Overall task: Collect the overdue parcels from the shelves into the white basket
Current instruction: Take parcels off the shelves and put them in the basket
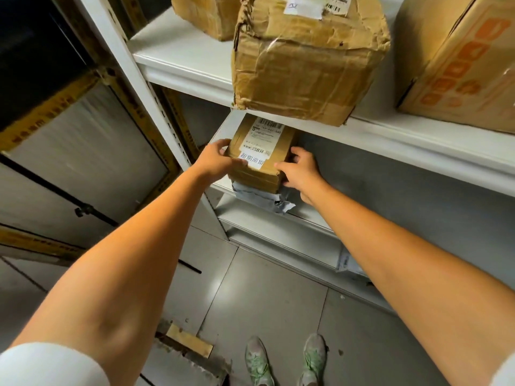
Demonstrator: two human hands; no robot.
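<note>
A small brown cardboard parcel with a shipping label and a white sticker sits on a lower white shelf, on top of a grey plastic mailer bag. My left hand grips its left side, thumb on the top near the sticker. My right hand grips its right side, fingers curled round the edge. The white basket is not in view.
On the upper shelf stand a crumpled, taped brown box, another brown box behind it and an orange-printed carton at right. The white shelf upright runs at left. Grey tiled floor and my shoes lie below.
</note>
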